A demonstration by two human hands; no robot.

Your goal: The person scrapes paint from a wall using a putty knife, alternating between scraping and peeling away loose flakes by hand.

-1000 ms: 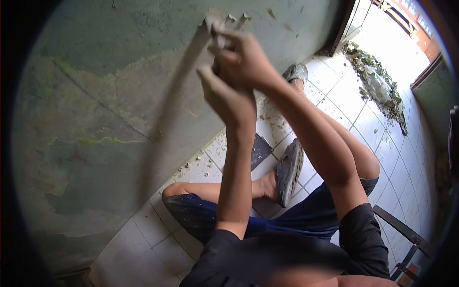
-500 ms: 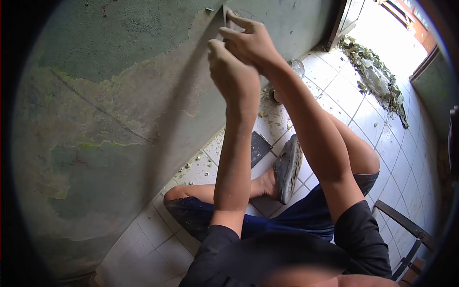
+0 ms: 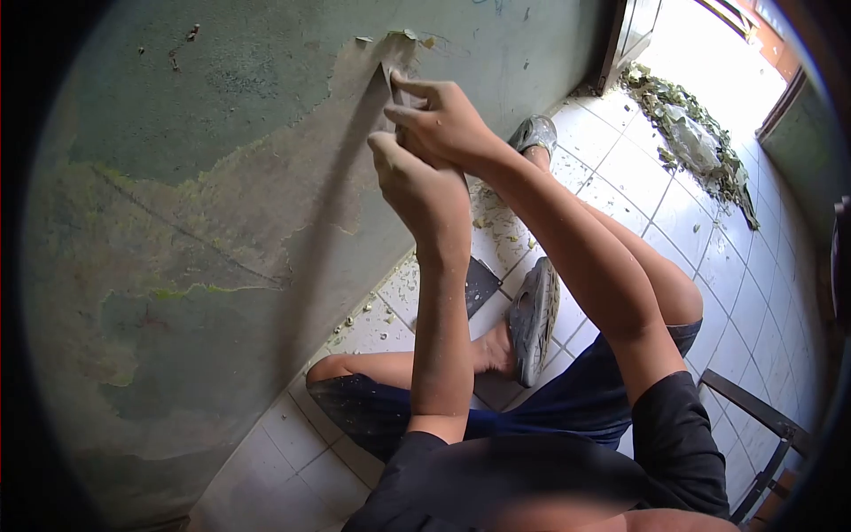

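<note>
Both my hands are up against the green painted wall (image 3: 239,84), closed together around a thin flat scraper (image 3: 386,82). Its blade pokes out past my fingertips, close to the wall; its handle is hidden in my grip. My right hand (image 3: 443,124) is the upper one, with its thumb and index finger near the blade. Just below it, my left hand (image 3: 421,182) is wrapped round the lower part. Above the blade, a curled paint flake (image 3: 403,35) hangs from the edge of a bare grey patch (image 3: 310,146) where the paint is gone.
Paint chips (image 3: 368,315) litter the white tiled floor (image 3: 612,173) along the wall. A dark flat plate (image 3: 481,285) lies by my shoe (image 3: 532,324). A heap of peeled paint with clear plastic (image 3: 696,146) is near the bright doorway. A dark metal frame (image 3: 753,408) stands at right.
My two hands and the scraper have come down the wall, towards me. The curled paint flake and bare wall above the blade now show. My other shoe has come into clearer view.
</note>
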